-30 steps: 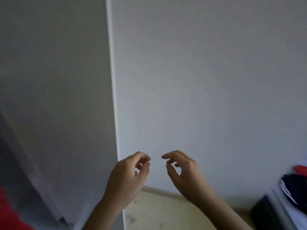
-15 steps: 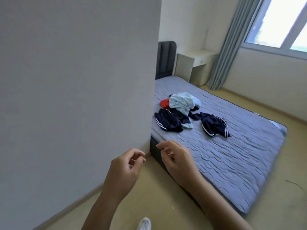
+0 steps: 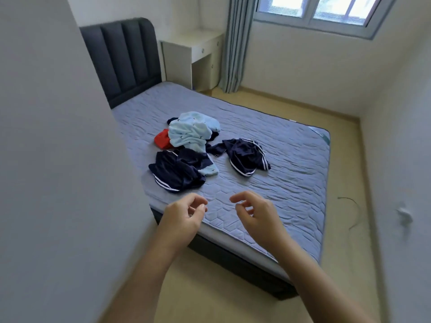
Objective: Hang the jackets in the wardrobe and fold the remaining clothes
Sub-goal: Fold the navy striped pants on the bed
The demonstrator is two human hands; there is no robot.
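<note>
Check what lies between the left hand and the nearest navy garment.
Only bare quilted mattress between left hand and navy garment, per the head view.

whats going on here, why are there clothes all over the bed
A person stands beside the bed with the left hand and right hand raised over its near edge. Both hands are empty, with fingers loosely curled. On the bed a light blue garment, a red piece and a navy striped garment lie crumpled in a heap. A second navy striped garment lies to its right. Nothing is folded yet.
</note>
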